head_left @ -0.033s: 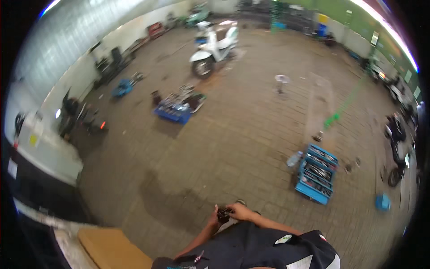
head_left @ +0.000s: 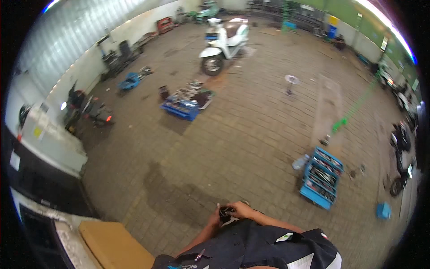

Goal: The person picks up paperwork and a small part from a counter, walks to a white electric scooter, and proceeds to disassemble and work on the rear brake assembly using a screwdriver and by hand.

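Note:
Low in the head view, close to my body, both hands come together around a small dark part with a metallic glint [head_left: 225, 214]. Its exact kind is too small to make out. My left hand [head_left: 215, 217] is closed on its left side, thumb up. From the right, my right hand [head_left: 242, 210] has its fingers bent over the top of the same part. The fingers partly cover it.
A blue cantilever toolbox [head_left: 316, 199] full of tools stands open at right, beside a clear plastic bottle [head_left: 300, 162]. Farther off are a blue tray of parts [head_left: 179, 112], a white scooter [head_left: 224, 48] and a round-topped stand [head_left: 291, 80]. A cardboard box [head_left: 114, 246] is at lower left.
The view has shifted slightly, so the floor and the objects on it sit a little farther right in the picture. Both hands stay on the dark part.

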`<state>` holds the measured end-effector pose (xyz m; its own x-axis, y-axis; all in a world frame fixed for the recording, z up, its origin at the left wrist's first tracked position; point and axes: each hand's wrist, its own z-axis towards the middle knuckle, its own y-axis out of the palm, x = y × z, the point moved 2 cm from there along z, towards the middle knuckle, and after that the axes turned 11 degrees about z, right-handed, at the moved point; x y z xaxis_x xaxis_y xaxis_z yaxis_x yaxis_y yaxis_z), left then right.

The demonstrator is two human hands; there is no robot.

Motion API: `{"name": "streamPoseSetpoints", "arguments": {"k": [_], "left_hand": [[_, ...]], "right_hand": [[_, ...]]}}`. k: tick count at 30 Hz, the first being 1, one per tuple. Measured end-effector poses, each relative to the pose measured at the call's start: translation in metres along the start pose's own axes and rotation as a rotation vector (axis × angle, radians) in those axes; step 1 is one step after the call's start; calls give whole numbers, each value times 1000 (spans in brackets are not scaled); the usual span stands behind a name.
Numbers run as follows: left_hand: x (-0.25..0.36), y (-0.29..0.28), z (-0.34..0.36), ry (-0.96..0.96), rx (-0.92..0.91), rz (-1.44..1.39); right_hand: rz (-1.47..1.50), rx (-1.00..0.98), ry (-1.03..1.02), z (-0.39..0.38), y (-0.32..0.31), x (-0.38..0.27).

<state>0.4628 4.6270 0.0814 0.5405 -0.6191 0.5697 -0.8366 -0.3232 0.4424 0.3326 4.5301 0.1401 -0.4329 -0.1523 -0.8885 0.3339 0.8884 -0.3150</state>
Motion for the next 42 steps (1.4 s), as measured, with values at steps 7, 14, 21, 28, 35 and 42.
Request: {"name": "streamPoseSetpoints", "arguments": {"k": [7,14,21,28,35,42], "left_hand": [[143,-65,-1,267,367,-394],[266,-203,102,115,460,-290],[580,-254,129,331,325,-67],[715,-383,251,481,272,361],[835,-569,279,116,638,344],[1062,-714,358,150,597,563]], "right_hand": [[-125,-381,-394,206,-59,-113],[-253,-528,-438,426,-103,-141],[177,30,-387,579,-210,-243],[67,270,-497,747,-260,-244],[4,21,-419,997,-301,-364],[-181,-45,-644,1199,-348,-500]]}}
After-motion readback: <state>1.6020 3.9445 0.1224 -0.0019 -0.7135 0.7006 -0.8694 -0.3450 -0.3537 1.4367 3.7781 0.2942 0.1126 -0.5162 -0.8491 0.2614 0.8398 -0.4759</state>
